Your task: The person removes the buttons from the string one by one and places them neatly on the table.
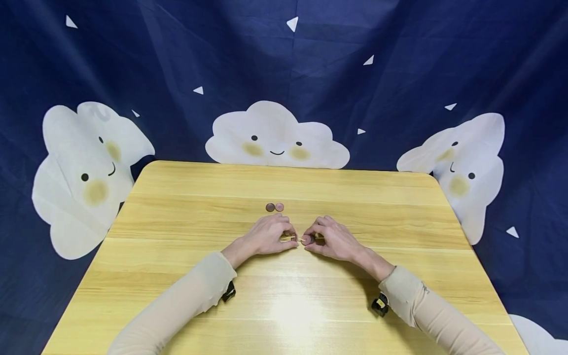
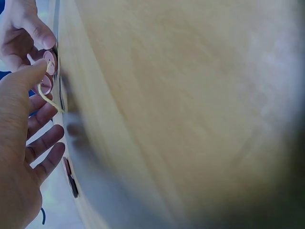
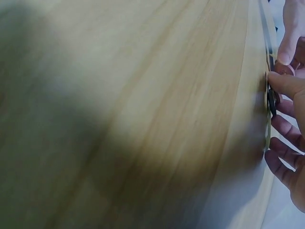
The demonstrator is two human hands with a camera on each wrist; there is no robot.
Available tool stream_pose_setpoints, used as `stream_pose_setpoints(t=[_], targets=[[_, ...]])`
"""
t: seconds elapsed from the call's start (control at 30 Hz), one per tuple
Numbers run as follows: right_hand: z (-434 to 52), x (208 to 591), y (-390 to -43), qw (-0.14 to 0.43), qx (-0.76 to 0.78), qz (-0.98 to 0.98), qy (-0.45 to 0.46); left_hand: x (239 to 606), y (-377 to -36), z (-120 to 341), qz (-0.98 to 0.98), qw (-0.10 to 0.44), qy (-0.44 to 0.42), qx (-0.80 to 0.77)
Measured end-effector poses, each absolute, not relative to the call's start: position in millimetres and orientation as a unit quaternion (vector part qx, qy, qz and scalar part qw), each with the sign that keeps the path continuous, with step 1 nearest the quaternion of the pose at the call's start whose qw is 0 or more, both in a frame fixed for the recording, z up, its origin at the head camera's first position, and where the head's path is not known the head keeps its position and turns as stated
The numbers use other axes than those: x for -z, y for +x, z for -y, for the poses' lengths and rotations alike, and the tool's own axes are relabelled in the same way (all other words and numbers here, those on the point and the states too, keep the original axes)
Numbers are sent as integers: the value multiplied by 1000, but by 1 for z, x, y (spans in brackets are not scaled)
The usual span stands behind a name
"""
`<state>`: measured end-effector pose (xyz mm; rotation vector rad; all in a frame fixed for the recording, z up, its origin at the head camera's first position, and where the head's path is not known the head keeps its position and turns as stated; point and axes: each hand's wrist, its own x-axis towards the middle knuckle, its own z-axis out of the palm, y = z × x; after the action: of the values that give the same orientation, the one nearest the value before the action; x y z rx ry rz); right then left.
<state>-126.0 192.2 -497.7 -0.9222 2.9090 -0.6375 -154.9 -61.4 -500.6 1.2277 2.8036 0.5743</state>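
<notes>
Well, nearest the person come two pale sleeves (image 1: 173, 305), with a black device (image 1: 379, 304) at each wrist. Beyond them, the hands meet around the middle of the worktop (image 1: 222, 192), their fingertips just apart. The left hand (image 1: 268, 235) pinches a pink disc (image 1: 294, 237) between thumb and forefinger, its other fingers loosely spread. A pale yellow cord (image 2: 53, 103) runs at that disc, with a free length hanging past the fingers. The right hand (image 1: 336, 240) has its thumb and forefinger closed on a second pink disc (image 1: 306, 240) with a dark disc (image 3: 271, 102) against it; its remaining fingers are loosely bent. The cord spans the small gap between the two hands.

Judging by looks, the discs should be light and stiff, perhaps a little slippery, and unlikely to break. Thumb and fingertip on the rim or flat faces is the sensible hold, leaving the middle free. The cord looks soft and limp, so it is best taken close to its end.

Farther off, slightly left, a brown disc (image 1: 270, 207) and a pale pink disc (image 1: 279, 207) lie side by side, straight on the worktop rather than in any container. Farthest hangs a blue curtain (image 1: 248, 59) with clouds.
</notes>
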Motion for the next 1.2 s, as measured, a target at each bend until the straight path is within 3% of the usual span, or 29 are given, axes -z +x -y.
stream_pose_setpoints(t=[0.37, 1.2], targets=[[-182, 493, -133, -15, 215, -922, -322, 498, -155, 65, -896, 9, 402, -187], [-177, 498, -135, -11, 201, -920, -335, 498, -154, 71, -899, 7, 397, -184]])
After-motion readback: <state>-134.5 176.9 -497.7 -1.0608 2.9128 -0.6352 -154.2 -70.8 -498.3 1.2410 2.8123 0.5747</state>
